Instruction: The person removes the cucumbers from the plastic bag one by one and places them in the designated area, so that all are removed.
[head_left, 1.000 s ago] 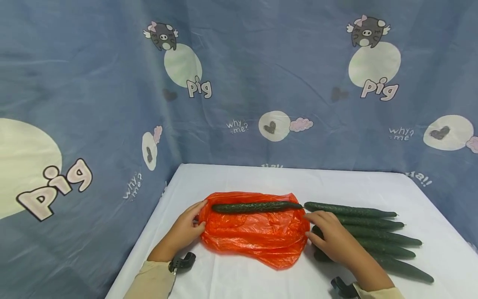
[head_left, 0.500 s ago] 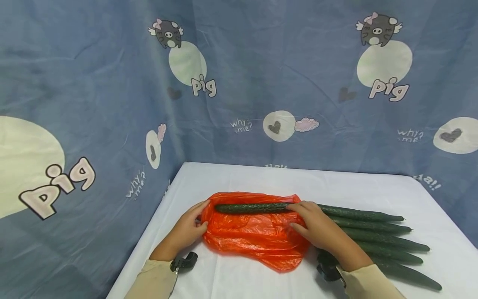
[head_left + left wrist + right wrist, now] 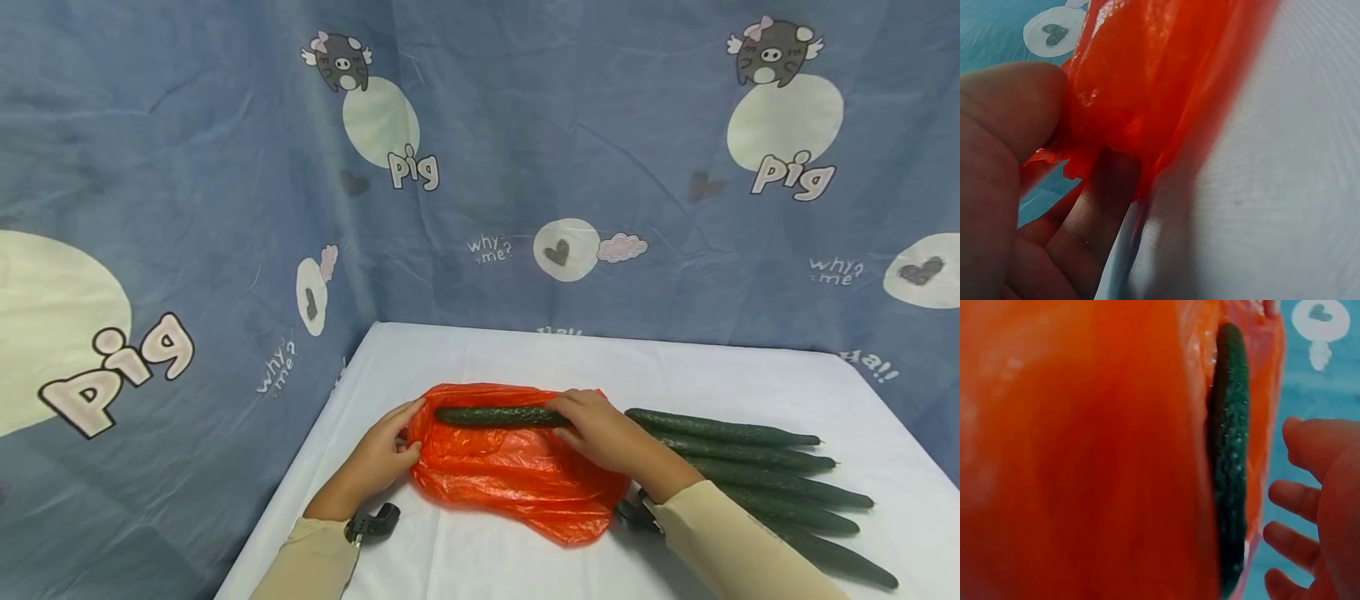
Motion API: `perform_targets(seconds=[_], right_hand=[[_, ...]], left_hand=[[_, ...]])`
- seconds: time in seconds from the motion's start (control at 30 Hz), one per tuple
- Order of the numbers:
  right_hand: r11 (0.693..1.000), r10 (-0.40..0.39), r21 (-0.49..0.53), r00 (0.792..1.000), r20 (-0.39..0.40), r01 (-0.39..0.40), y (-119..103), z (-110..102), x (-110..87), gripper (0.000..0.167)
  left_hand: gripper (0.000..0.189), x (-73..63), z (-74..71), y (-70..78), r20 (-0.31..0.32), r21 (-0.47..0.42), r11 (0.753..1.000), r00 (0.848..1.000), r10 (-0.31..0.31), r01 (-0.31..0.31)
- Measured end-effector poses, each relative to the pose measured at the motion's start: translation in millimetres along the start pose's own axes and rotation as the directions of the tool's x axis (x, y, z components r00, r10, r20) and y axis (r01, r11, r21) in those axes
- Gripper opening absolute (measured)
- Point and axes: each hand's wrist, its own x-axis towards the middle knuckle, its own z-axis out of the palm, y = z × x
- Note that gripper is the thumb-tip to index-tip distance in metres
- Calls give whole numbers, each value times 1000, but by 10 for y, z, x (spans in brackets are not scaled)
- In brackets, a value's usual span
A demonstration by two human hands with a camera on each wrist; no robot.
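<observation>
A red plastic bag (image 3: 517, 475) lies spread on the table, with a long dark green cucumber (image 3: 495, 417) lying across its far part. My left hand (image 3: 378, 450) pinches the bag's left edge; in the left wrist view the thumb and a finger (image 3: 1100, 206) have the crumpled red film between them. Over the right end of the cucumber is my right hand (image 3: 600, 429), hiding that end in the head view. In the right wrist view the right hand's fingers (image 3: 1294, 500) are spread and loosely bent beside the cucumber, apart from it in that picture.
Several more cucumbers (image 3: 757, 454) lie side by side at the right, some partly behind my right forearm. The table has a white cover (image 3: 465, 558). A blue curtain (image 3: 480, 167) with pig prints hangs behind the table and at its left.
My right hand has moved left from the bag's right edge over the cucumber's right end. My left hand keeps its place on the bag. The view has shifted slightly.
</observation>
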Motion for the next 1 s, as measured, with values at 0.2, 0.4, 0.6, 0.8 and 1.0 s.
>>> perform_targets(seconds=[0.2, 0.4, 0.6, 0.8, 1.0], right_hand=[[1000, 2, 9, 999, 49, -2, -32, 42, 159, 46], [1000, 16, 1, 997, 76, -16, -50, 51, 332, 48], [999, 37, 10, 992, 119, -39, -93, 110, 499, 51], [999, 45, 21, 991, 126, -48, -141, 220, 606, 43], [994, 99, 28, 986, 133, -104, -204, 345, 653, 48]], left_hand=[[76, -2, 8, 3, -3, -2, 1000, 1000, -14, 14], [75, 12, 8, -9, -6, -3, 1000, 1000, 0, 0], [75, 8, 6, -4, -5, -18, 1000, 1000, -1, 1], [75, 13, 0, 4, -4, -16, 1000, 1000, -11, 11], [74, 3, 3, 3, -7, -7, 1000, 1000, -15, 15]])
